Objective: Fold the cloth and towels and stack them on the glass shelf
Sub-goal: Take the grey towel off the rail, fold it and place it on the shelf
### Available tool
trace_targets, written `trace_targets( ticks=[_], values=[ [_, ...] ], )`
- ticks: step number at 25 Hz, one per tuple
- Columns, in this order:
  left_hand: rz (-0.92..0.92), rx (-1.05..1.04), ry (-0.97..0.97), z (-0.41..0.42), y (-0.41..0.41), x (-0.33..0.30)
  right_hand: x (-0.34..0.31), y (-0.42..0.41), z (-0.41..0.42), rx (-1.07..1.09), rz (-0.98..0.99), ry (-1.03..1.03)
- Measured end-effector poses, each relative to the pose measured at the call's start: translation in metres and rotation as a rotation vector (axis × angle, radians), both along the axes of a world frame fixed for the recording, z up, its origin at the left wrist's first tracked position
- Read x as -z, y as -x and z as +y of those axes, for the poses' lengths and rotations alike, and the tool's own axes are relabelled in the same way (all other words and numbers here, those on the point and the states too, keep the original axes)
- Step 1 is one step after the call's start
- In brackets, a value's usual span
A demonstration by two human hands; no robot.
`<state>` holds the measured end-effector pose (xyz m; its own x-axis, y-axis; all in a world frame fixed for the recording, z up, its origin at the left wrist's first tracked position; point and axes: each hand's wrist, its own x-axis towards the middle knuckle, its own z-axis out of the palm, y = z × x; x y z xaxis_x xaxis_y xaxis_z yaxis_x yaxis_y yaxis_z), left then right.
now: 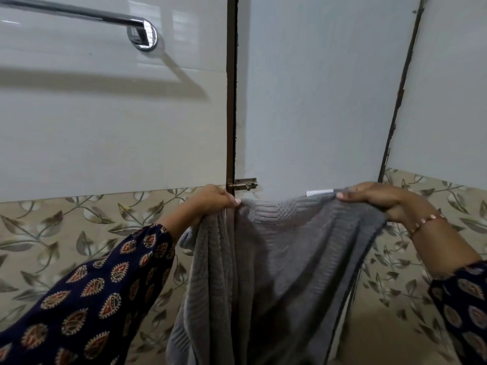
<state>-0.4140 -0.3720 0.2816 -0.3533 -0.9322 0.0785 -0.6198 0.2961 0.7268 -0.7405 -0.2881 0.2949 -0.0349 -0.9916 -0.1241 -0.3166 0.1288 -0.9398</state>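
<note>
A grey ribbed towel (284, 259) hangs in the air in front of me, stretched along its top edge. My left hand (210, 200) pinches the top left corner, where the cloth bunches into folds. The top right corner is gripped by my right hand (374, 197), which wears a thin bracelet at the wrist. A small white label (319, 192) sticks up from the top edge near the right hand. The towel's lower part runs out of the frame at the bottom. No glass shelf is in view.
A chrome towel bar (87, 15) is fixed to the glossy white wall tiles at the upper left. A pale door (316, 88) with a brown frame and a small latch (243, 184) stands straight ahead. Leaf-patterned tiles (66, 227) cover the lower wall.
</note>
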Motion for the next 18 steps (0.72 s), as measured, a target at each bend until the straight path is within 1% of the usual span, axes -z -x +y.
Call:
trace_targets(
  ticks=[1,2,3,6,9,11,13,15,16,18],
  values=[
    [0.031,0.001,0.014,0.004,0.001,-0.005,-0.007,-0.011,-0.002,0.030,-0.122,0.074],
    [0.074,0.015,0.007,0.008,0.002,-0.011,-0.014,-0.027,-0.003,0.033,-0.199,0.135],
    [0.122,0.059,-0.007,0.012,0.004,-0.015,-0.018,-0.047,-0.003,0.015,-0.196,0.165],
    [0.237,0.301,-0.086,0.027,0.016,-0.023,-0.011,-0.110,-0.009,-0.156,0.054,0.142],
    [0.289,0.428,-0.144,0.031,0.020,-0.023,0.006,-0.149,-0.017,-0.259,0.114,0.107],
    [0.250,0.409,-0.124,0.028,0.007,-0.025,0.008,-0.152,-0.021,-0.259,0.135,0.099],
    [0.126,0.345,-0.100,0.026,-0.012,-0.023,0.007,-0.144,-0.025,-0.177,0.131,0.100],
    [0.033,0.274,-0.129,0.023,-0.030,-0.013,0.006,-0.133,-0.029,-0.065,0.040,0.101],
    [0.049,0.246,-0.141,0.021,-0.036,-0.007,0.008,-0.128,-0.033,-0.004,-0.003,0.104],
    [0.214,0.186,-0.169,0.018,-0.039,0.003,0.014,-0.122,-0.038,0.098,-0.068,0.067]
  ],
)
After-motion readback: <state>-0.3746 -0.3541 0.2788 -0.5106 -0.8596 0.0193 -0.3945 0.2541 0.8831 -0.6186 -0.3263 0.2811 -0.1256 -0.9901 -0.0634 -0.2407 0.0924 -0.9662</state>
